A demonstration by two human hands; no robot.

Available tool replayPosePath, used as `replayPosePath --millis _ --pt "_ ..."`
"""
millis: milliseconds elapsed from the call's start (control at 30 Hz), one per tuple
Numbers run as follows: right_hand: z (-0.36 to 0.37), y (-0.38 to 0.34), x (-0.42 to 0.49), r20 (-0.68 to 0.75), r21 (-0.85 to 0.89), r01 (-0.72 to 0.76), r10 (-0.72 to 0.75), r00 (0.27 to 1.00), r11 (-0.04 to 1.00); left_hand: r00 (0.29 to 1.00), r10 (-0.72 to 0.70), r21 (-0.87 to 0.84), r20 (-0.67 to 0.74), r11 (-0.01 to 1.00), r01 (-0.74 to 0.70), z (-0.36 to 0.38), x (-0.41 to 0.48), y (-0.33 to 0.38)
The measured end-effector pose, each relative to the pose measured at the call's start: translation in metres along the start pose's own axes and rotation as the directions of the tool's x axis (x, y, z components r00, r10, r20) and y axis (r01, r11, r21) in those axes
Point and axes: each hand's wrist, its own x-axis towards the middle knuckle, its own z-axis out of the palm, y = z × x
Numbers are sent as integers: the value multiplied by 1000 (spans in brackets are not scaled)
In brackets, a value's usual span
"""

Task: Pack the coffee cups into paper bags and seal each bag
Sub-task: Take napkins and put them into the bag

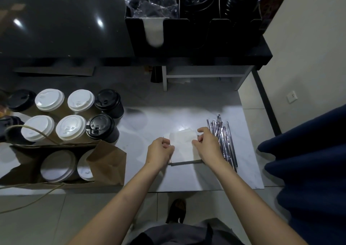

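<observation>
An open brown paper bag (107, 162) stands at the counter's front left with two white-lidded cups (58, 166) inside. Behind it stand several lidded coffee cups (71, 126), some with white lids, some with black. At the counter's middle, both hands are on a stack of white napkins (184, 145) in a low holder. My left hand (161, 150) pinches the napkins' left edge. My right hand (206, 143) pinches their right edge with curled fingers.
A pile of wrapped straws (224, 141) lies just right of my right hand. A black organizer (194, 31) with lids and a cup stack sits on the raised dark shelf behind. A dark blue cloth (307, 160) hangs at the right. The counter's front edge is near my forearms.
</observation>
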Motion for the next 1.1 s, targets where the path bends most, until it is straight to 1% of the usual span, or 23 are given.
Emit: replayPosePath --millis 133,467,767,1100 --pt "2 0 0 3 -19 3 -3 1000 1000 999 41 -17 -21 999 -42 0 -1 2" --pt "3 1 -1 -10 -38 2 -2 1000 999 993 108 43 -56 993 -106 -2 -5 -1" --pt "3 3 0 -13 -35 -4 3 1000 999 991 107 53 -84 993 -103 -2 -7 0" --pt "2 2 0 -1 -23 -15 15 1000 1000 997 59 87 -51 995 -54 -3 -9 9"
